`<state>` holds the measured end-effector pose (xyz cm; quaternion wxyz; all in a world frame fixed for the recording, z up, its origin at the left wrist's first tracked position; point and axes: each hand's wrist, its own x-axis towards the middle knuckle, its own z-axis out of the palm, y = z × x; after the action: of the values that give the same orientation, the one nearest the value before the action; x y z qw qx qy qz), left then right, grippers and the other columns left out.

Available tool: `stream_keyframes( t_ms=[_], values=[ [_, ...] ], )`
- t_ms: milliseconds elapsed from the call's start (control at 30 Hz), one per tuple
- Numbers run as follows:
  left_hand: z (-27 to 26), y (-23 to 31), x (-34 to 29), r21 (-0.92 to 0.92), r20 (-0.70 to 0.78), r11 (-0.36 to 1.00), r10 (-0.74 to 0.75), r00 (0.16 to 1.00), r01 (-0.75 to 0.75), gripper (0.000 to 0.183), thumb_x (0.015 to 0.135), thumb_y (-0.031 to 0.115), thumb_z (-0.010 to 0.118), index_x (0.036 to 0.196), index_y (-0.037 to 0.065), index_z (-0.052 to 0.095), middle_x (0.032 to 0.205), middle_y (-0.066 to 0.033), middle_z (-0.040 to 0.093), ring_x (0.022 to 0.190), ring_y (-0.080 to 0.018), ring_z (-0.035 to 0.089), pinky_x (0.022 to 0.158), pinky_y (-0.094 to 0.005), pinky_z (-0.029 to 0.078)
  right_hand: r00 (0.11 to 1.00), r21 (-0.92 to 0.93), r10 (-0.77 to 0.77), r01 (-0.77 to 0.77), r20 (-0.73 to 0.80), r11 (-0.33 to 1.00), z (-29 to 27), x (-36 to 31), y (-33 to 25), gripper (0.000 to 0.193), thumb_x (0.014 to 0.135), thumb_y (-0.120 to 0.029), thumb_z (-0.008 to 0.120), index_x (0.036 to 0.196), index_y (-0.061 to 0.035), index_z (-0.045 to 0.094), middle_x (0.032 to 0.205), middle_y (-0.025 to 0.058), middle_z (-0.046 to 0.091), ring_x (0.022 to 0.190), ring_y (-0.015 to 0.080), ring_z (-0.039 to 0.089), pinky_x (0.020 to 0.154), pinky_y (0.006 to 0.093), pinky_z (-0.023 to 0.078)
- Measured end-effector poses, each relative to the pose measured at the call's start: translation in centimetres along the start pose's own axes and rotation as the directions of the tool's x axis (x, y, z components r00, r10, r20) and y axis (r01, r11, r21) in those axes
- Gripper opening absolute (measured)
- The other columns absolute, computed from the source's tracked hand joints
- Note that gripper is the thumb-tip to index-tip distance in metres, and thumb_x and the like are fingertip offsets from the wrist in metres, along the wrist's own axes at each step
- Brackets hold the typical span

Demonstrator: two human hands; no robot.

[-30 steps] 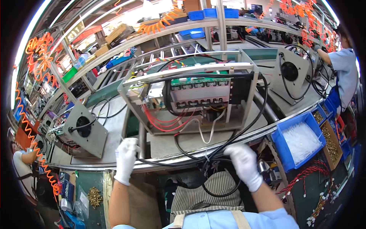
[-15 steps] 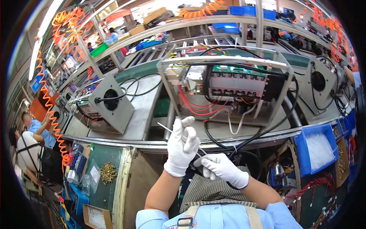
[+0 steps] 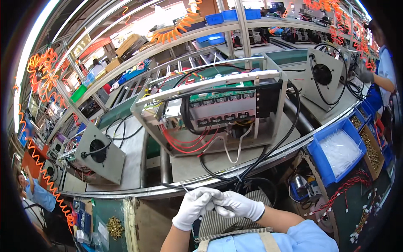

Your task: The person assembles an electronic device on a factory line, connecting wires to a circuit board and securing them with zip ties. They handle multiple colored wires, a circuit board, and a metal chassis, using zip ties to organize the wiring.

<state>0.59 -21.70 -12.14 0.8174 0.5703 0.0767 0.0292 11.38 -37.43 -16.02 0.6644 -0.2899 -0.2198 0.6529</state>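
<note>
My left hand (image 3: 192, 208) and my right hand (image 3: 239, 205), both in white knit gloves, meet in front of my apron, below the metal bench edge. The left fingers are closed on a thin white strip that looks like a cable tie (image 3: 184, 187); one end sticks out past the glove. My right fingers are pinched together against the left ones, and whatever lies between them is hidden. Beyond the hands stands an open metal-framed electrical unit (image 3: 222, 105) with a green circuit board, red wires and a white wire. Thick black cables (image 3: 252, 172) hang from it over the bench edge.
At right, a blue bin (image 3: 315, 148) holds thin white strips, beside boxes of brass fasteners (image 3: 370, 151) and red twisted wires (image 3: 352, 187). Grey fan housings (image 3: 103, 153) stand on the line. Brass parts (image 3: 114, 227) lie lower left. An orange coiled hose (image 3: 46, 178) hangs left. Other people work at both sides.
My view has turned right, shifting the bench leftward. My left hand has come down, and both hands now touch. The strip's part between them is no longer visible.
</note>
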Motion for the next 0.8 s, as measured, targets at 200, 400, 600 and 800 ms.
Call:
stream_keyframes(
  t_ms=[200, 400, 600, 800],
  values=[
    [2.2, -0.1, 2.5, 0.317, -0.294, 0.942, 0.207, 0.933, -0.109, 0.011, 0.095, 0.005, 0.062, 0.102, -0.003, 0.064, 0.091, -0.0069, 0.067, 0.082, -0.0098, 0.062, 0.075, -0.0239, 0.051, 0.707, -0.944, -0.69, 0.098, -0.157, 0.316, -0.1, -0.7, -2.4, 0.048, 0.093, -0.025, 0.066, 0.134, -0.0025, 0.053, 0.111, 0.0122, 0.061, 0.095, 0.0196, 0.062, 0.084, 0.0303, 0.051],
    [3.2, -1.0, 4.2, 0.5, -0.193, 0.866, 0.123, 0.973, -0.011, 0.011, 0.09, 0.003, 0.065, 0.099, -0.004, 0.065, 0.088, -0.0059, 0.068, 0.083, -0.0108, 0.062, 0.076, -0.025, 0.05, 0.642, -0.677, -0.716, 0.4, -0.273, 0.617, -1.8, 0.1, -1.3, 0.026, 0.095, -0.01, 0.062, 0.118, 0.001, 0.066, 0.109, 0.0122, 0.067, 0.104, 0.0168, 0.062, 0.092, 0.0304, 0.049],
    [-9.0, 4.3, 6.0, 0.725, -0.521, 0.678, 0.653, 0.549, -0.118, 0.033, 0.089, 0.015, 0.066, 0.116, -0.001, 0.059, 0.091, -0.011, 0.065, 0.078, -0.019, 0.06, 0.076, -0.0321, 0.051, 0.063, -0.688, -0.91, 0.634, -0.41, 0.354, -7.3, -2.9, -10.5, 0.016, 0.1, -0.013, 0.055, 0.102, -0.0022, 0.066, 0.101, 0.0048, 0.066, 0.093, 0.0105, 0.06, 0.088, 0.0274, 0.049],
    [-15.5, 10.0, 11.7, 0.93, -0.36, 0.215, 0.69, 0.628, 0.297, 0.037, 0.087, 0.027, 0.063, 0.114, 0.002, 0.06, 0.099, -0.0215, 0.069, 0.092, -0.0362, 0.066, 0.079, -0.0442, 0.051, -0.114, -0.986, -0.987, 0.132, -0.115, 0.099, -7.8, -4.4, -15.5, 0.021, 0.101, -0.018, 0.054, 0.101, -0.0024, 0.068, 0.102, 0.0033, 0.063, 0.097, 0.0114, 0.057, 0.092, 0.0265, 0.043]
  ],
)
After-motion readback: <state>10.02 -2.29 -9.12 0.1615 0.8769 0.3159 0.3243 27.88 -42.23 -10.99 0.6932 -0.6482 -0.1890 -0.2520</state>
